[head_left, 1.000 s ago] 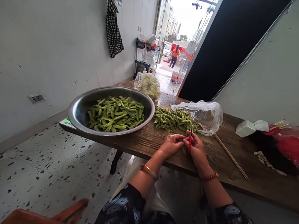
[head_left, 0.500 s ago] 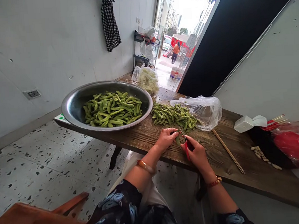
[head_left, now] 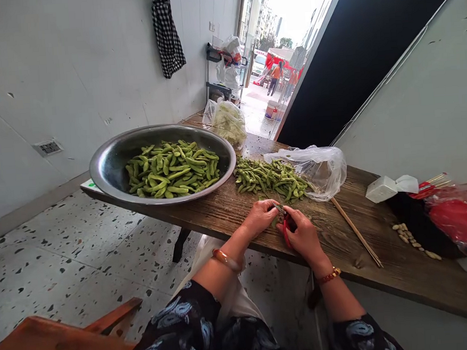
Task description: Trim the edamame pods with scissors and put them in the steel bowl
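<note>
Close by the near edge of the counter (head_left: 338, 245), the left hand (head_left: 261, 217) and the right hand (head_left: 303, 235) are meeting over one edamame pod (head_left: 275, 223), which is lying partly hidden between them. The likeliest mishap is a nicked fingertip: the scissors (head_left: 286, 232) are pointing toward eleven o'clock, their blades crossing just beside the left fingers, so a slip of the small pod or a hasty squeeze could be enough to cause it. A loosened pinch could also be dropping the pod over the edge onto the floor. The left forearm is slanting in from seven o'clock, palm mostly down, with thumb and forefinger apparently pinching the pod; the right forearm is coming in from five o'clock, its fingers curling around the red handles, though how far the blades are parting is too small to tell. From the hands, the heap of edamame pods (head_left: 269, 180) is lying just beyond at twelve o'clock, the steel basin (head_left: 105, 163) of pods is sitting at ten, the clear plastic bag (head_left: 335, 174) is slumping at one to two, and some thin sticks (head_left: 356, 233) are lying at three.
</note>
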Demonstrator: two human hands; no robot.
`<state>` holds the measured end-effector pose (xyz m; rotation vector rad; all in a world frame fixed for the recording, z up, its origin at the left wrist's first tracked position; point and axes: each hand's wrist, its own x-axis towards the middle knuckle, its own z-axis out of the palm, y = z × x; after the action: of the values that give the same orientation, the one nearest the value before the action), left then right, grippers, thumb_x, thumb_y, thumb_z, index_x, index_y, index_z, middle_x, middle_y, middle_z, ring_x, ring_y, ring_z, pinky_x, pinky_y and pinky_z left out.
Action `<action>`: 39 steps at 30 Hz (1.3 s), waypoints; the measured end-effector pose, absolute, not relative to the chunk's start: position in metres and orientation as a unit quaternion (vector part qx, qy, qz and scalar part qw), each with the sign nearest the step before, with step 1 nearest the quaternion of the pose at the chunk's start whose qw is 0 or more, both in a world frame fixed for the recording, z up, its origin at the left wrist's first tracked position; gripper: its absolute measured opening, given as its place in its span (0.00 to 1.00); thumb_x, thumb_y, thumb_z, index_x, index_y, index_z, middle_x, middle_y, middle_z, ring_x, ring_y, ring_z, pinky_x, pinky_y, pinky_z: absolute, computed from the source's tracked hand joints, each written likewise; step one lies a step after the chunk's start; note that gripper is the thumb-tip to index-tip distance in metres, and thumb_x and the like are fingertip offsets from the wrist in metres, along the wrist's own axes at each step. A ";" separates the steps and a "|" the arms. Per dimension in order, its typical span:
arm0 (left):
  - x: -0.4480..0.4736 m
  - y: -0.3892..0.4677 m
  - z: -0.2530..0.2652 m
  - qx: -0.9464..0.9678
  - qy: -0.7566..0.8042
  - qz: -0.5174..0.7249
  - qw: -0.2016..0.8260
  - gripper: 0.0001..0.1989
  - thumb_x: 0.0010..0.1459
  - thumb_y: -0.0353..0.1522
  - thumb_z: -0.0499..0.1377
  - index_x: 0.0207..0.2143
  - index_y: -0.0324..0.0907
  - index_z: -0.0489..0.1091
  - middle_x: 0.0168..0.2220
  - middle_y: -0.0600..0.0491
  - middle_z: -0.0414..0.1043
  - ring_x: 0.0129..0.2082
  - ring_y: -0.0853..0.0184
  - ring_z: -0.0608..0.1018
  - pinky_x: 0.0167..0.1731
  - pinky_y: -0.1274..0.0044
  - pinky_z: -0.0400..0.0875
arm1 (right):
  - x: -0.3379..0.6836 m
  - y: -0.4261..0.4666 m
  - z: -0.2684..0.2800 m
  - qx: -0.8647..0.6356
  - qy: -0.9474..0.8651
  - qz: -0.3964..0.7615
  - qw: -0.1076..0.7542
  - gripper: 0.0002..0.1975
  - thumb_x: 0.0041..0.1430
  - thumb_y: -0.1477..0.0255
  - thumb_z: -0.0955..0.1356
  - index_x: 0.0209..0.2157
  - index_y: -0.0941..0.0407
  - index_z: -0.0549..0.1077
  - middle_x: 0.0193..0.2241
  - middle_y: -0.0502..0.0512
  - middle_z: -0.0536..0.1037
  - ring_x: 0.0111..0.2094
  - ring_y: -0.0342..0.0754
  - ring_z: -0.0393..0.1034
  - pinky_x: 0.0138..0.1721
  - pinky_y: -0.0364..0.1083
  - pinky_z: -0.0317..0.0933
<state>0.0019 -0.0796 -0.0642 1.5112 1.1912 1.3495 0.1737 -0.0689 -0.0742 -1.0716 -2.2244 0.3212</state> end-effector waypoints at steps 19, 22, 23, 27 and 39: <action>0.003 -0.081 -0.062 0.623 0.464 0.503 0.378 0.10 0.54 0.29 0.54 0.32 0.35 0.75 0.26 0.53 0.74 0.28 0.70 0.73 0.32 0.81 0.66 | 0.174 -0.071 -0.076 -0.408 -0.847 0.119 0.320 0.24 0.58 0.61 0.66 0.54 0.55 0.68 0.37 0.58 0.74 0.36 0.51 0.69 0.39 0.50 0.65; 0.001 -0.081 -0.061 0.631 0.463 0.496 0.376 0.11 0.54 0.29 0.54 0.31 0.35 0.75 0.26 0.53 0.74 0.28 0.70 0.72 0.32 0.81 0.65 | 0.176 -0.070 -0.080 -0.414 -0.844 0.123 0.319 0.23 0.59 0.60 0.65 0.54 0.55 0.69 0.36 0.57 0.74 0.34 0.50 0.69 0.38 0.48 0.65; 0.001 -0.081 -0.061 0.632 0.465 0.494 0.375 0.11 0.54 0.29 0.54 0.31 0.35 0.75 0.26 0.53 0.74 0.28 0.70 0.72 0.31 0.81 0.65 | 0.177 -0.070 -0.081 -0.416 -0.843 0.122 0.317 0.23 0.59 0.60 0.65 0.54 0.55 0.69 0.35 0.56 0.74 0.34 0.49 0.69 0.37 0.48 0.65; 0.000 -0.082 -0.060 0.630 0.470 0.494 0.371 0.11 0.55 0.30 0.54 0.29 0.34 0.75 0.25 0.53 0.72 0.27 0.70 0.70 0.29 0.81 0.64 | 0.178 -0.072 -0.079 -0.428 -0.845 0.111 0.302 0.24 0.61 0.59 0.64 0.55 0.54 0.68 0.33 0.55 0.73 0.31 0.48 0.69 0.35 0.46 0.64; 0.001 -0.081 -0.061 0.622 0.460 0.504 0.385 0.10 0.54 0.30 0.53 0.26 0.35 0.72 0.24 0.54 0.70 0.27 0.71 0.69 0.28 0.81 0.63 | 0.177 -0.076 -0.077 -0.432 -0.858 0.040 0.273 0.23 0.63 0.62 0.62 0.56 0.56 0.67 0.36 0.57 0.76 0.32 0.48 0.70 0.35 0.45 0.63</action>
<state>0.0013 -0.0808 -0.0609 1.5848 1.1713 1.2829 0.1772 -0.0757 -0.0765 -1.1632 -2.3092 0.1070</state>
